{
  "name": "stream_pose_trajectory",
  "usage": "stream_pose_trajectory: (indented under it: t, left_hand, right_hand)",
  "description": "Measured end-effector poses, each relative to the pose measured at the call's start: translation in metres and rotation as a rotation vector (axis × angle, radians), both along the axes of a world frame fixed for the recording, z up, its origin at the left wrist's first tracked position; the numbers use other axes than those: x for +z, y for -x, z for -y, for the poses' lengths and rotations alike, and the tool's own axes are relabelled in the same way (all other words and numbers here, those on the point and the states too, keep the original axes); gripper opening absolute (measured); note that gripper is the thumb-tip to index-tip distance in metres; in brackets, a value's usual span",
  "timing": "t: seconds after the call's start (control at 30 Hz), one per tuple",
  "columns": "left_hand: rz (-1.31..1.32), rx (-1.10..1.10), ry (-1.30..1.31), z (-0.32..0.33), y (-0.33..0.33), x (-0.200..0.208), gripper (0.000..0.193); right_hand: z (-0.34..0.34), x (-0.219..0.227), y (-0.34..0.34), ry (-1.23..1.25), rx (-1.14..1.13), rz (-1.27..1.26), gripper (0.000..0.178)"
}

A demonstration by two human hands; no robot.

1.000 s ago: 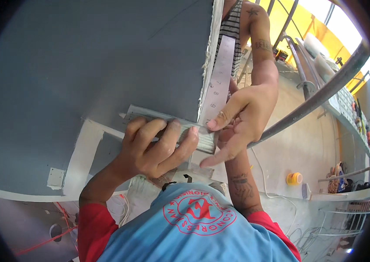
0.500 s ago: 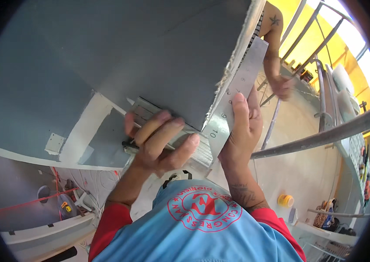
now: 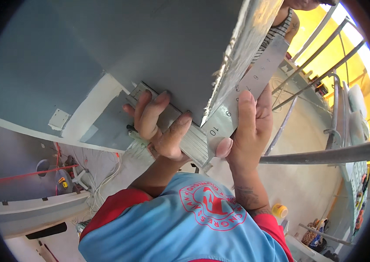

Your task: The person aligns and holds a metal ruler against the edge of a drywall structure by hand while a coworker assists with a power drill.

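Note:
My left hand [image 3: 161, 126] grips the ribbed metal stock of a try square [image 3: 220, 131], its fingers spread along the lower edge of a grey panel [image 3: 150, 48]. With my right hand [image 3: 250, 126] I pinch the flat, marked blade, thumb on top and other fingers mostly hidden behind. The blade slants up and away to the right, beside the panel's rough, pale cut edge. Stock and blade meet near the panel's pointed corner. Part of the stock is covered by my left fingers.
A person in a striped top [image 3: 281, 28] is beyond the panel. Metal railing bars [image 3: 320, 158] cross the right side. A yellow tub [image 3: 279, 211] stands on the floor at lower right; cables [image 3: 110, 174] and a red line [image 3: 27, 174] lie at lower left.
The view has tilted and more of the panel's cut edge shows. The blade's far end sits further right, away from that edge. The other person's hand has left view. Both my hands keep their grip.

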State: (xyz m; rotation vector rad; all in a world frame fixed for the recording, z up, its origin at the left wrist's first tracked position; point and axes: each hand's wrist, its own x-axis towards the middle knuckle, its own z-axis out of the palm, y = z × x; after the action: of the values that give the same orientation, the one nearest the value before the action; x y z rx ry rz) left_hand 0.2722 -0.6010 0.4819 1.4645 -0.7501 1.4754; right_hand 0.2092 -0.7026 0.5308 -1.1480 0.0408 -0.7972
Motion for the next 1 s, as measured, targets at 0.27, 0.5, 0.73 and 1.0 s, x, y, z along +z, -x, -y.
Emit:
stream_pose_trajectory:
  t: [0.27, 0.5, 0.73, 1.0]
  left_hand:
    - [0.012, -0.002, 0.020, -0.004, -0.003, -0.006, 0.048]
    - [0.055, 0.018, 0.029, 0.004, -0.005, 0.005, 0.048]
    - [0.079, -0.001, -0.019, 0.008, -0.009, 0.014, 0.055]
    - [0.066, 0.059, -0.195, -0.009, 0.000, 0.014, 0.072]
  right_hand:
    - [-0.003, -0.001, 0.001, 0.064, 0.007, -0.021, 0.041]
    - [-0.005, -0.004, -0.004, -0.044, 0.008, -0.006, 0.044]
    - [-0.003, -0.004, -0.003, 0.013, -0.121, -0.022, 0.047]
    - [-0.012, 0.002, -0.007, -0.060, -0.086, 0.064, 0.045]
